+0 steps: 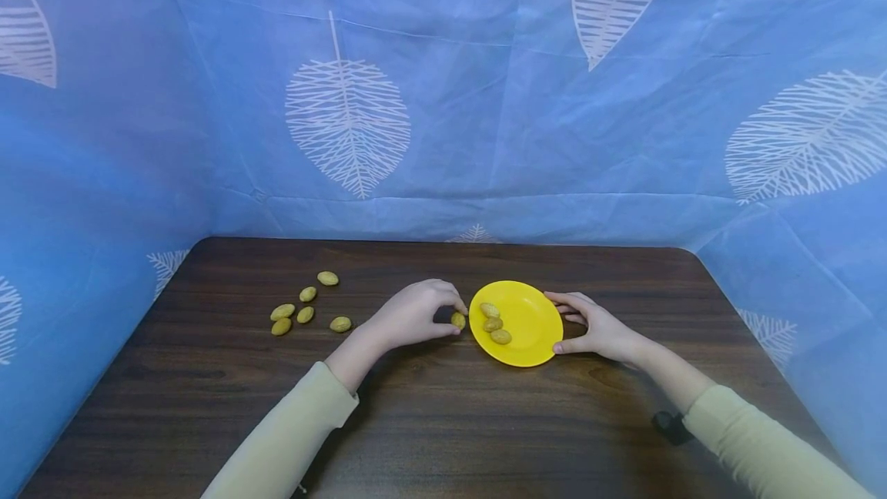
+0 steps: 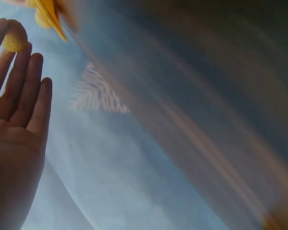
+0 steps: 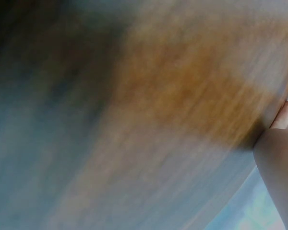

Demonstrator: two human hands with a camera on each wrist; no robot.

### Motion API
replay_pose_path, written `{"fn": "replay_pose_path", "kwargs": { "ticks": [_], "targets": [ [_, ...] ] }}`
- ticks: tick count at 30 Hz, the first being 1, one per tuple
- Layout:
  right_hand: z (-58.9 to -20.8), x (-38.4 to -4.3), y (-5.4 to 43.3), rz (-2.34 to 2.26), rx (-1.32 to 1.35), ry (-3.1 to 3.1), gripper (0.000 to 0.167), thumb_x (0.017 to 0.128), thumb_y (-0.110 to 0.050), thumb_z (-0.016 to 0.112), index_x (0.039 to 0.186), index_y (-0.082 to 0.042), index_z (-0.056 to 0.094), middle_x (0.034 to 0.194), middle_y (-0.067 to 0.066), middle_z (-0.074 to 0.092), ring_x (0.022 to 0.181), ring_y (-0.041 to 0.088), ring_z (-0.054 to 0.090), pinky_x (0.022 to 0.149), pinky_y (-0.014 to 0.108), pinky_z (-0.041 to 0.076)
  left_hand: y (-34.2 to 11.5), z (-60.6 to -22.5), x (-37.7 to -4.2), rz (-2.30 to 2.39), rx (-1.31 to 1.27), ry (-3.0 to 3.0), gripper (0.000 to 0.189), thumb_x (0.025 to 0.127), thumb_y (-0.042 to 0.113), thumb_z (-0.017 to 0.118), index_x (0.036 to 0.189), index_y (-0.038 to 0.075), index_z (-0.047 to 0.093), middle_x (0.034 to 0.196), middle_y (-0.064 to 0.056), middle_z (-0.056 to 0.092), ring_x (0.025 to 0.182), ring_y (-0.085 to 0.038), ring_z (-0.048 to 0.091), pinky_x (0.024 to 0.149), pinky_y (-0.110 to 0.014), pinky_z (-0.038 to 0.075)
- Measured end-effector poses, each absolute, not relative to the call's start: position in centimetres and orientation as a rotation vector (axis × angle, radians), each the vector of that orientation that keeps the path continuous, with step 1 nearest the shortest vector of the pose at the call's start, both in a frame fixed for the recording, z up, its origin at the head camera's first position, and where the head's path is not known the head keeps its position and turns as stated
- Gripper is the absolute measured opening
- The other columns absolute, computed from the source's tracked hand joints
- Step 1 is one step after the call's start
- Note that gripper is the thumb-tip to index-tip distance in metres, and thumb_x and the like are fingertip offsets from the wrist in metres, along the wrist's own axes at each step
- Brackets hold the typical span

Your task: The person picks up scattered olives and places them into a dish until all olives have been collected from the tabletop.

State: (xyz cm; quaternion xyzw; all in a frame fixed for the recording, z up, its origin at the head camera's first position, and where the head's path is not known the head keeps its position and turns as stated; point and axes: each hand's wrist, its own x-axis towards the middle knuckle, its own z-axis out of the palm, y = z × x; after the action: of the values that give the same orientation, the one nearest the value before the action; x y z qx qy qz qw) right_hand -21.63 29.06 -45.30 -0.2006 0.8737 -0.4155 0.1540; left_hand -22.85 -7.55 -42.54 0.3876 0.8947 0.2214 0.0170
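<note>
My left hand (image 1: 418, 314) pinches a small yellow oval, nut-like piece (image 1: 458, 320) between thumb and fingertips, just off the left rim of a round yellow plate (image 1: 537, 329). That same piece (image 2: 15, 36) shows at the fingertips in the left wrist view. On the plate's left half lie three similar yellow ovals (image 1: 493, 324). My right hand (image 1: 601, 329) holds the plate's right edge, thumb on the near side and fingers on the far side. In the right wrist view, only part of this hand (image 3: 284, 117) appears, at the right border.
Several more yellow ovals (image 1: 306, 315) lie scattered on the left of the dark wooden table (image 1: 443, 430). A blue cloth with white leaf prints (image 1: 457, 122) hangs behind the table and at both sides. Something small and black (image 1: 671, 427) sits at the right wrist.
</note>
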Motion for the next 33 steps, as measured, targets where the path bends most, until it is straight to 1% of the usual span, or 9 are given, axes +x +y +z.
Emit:
{"fn": "replay_pose_path", "kwargs": {
  "ticks": [9, 16, 21, 27, 33],
  "targets": [
    [-45.3, -21.6, 29.0, -1.195, -0.574, 2.503, 0.088, 0.090, -0.017, 0.088, 0.160, 0.002, 0.039, 0.154, 0.026, 0.043, 0.139, 0.047, 0.050, 0.102, 0.006, 0.046, -4.8, -42.4, -23.2, 0.711, 1.275, 2.740, 0.026, 0.094, 0.020, 0.084, 0.119, 0.015, 0.080, 0.122, 0.001, 0.077, 0.122, -0.018, 0.069, 0.112, -0.036, 0.055],
    [-45.4, -21.6, 29.1, -1.184, -0.582, 2.509, 0.087, 0.090, -0.018, 0.087, 0.160, 0.002, 0.039, 0.153, 0.026, 0.043, 0.138, 0.047, 0.050, 0.102, 0.007, 0.047, -2.9, -42.4, -23.5, 0.716, 1.307, 2.718, 0.025, 0.095, 0.021, 0.083, 0.119, 0.013, 0.080, 0.120, 0.000, 0.077, 0.120, -0.018, 0.069, 0.111, -0.032, 0.055],
    [-45.3, -21.6, 29.0, -1.188, -0.580, 2.501, 0.087, 0.090, -0.018, 0.087, 0.160, 0.002, 0.039, 0.153, 0.026, 0.043, 0.138, 0.047, 0.050, 0.102, 0.008, 0.047, -1.7, -42.5, -23.9, 0.664, 1.332, 2.709, 0.027, 0.096, 0.023, 0.081, 0.122, 0.014, 0.080, 0.121, 0.001, 0.078, 0.119, -0.016, 0.069, 0.111, -0.028, 0.054],
    [-45.3, -21.6, 29.1, -1.184, -0.580, 2.500, 0.087, 0.091, -0.018, 0.087, 0.161, 0.001, 0.038, 0.154, 0.026, 0.042, 0.139, 0.047, 0.050, 0.102, 0.008, 0.047, -0.6, -42.7, -24.3, 0.606, 1.343, 2.687, 0.029, 0.097, 0.023, 0.081, 0.125, 0.015, 0.079, 0.123, 0.002, 0.078, 0.121, -0.014, 0.069, 0.114, -0.027, 0.052],
    [-45.2, -21.6, 29.0, -1.183, -0.585, 2.503, 0.087, 0.091, -0.018, 0.087, 0.161, 0.002, 0.038, 0.154, 0.027, 0.042, 0.138, 0.047, 0.050, 0.103, 0.009, 0.048, -0.1, -42.8, -24.6, 0.597, 1.331, 2.662, 0.028, 0.098, 0.019, 0.079, 0.126, 0.014, 0.079, 0.125, 0.002, 0.078, 0.118, -0.013, 0.070, 0.110, -0.027, 0.054]
  ]
}}
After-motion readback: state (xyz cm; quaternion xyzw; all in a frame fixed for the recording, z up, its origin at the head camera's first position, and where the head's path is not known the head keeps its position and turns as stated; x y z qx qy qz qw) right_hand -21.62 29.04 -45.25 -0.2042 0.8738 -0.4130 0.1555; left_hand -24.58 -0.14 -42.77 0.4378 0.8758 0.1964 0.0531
